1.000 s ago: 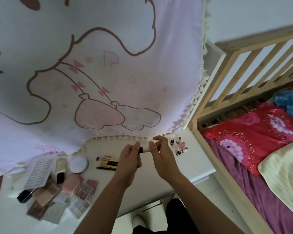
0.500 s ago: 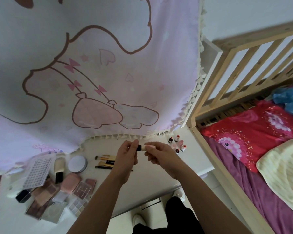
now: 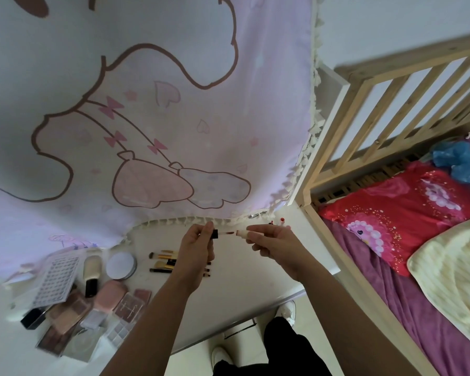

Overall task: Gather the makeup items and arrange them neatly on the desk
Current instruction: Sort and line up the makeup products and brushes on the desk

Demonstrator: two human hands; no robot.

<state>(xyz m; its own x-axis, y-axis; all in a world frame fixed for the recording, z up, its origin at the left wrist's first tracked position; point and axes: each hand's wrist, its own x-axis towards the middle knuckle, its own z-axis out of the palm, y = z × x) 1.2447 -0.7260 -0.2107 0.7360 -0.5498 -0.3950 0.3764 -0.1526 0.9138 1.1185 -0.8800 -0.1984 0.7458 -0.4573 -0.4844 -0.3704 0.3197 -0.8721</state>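
Note:
My left hand [image 3: 198,246] pinches the black cap [image 3: 215,234] of a small makeup tube, and a thin wand sticks out of the cap toward the right. My right hand [image 3: 273,240] holds the cream-coloured tube body [image 3: 242,233], pulled a little apart from the cap. Both hands hover above the white desk [image 3: 239,289]. Several makeup brushes [image 3: 162,260] lie on the desk just left of my left hand. Small red-capped bottles [image 3: 278,221] stand behind my right hand, partly hidden.
A heap of palettes [image 3: 73,318], a round compact [image 3: 120,265], a big powder brush [image 3: 91,275] and a white gridded tray [image 3: 59,280] fill the desk's left end. A pink cartoon curtain [image 3: 147,118] hangs behind. A wooden bed frame [image 3: 334,164] borders the right.
The tube was closed between both hands; now my hands have drawn apart, the cap with its wand pulled out to the left and the body to the right.

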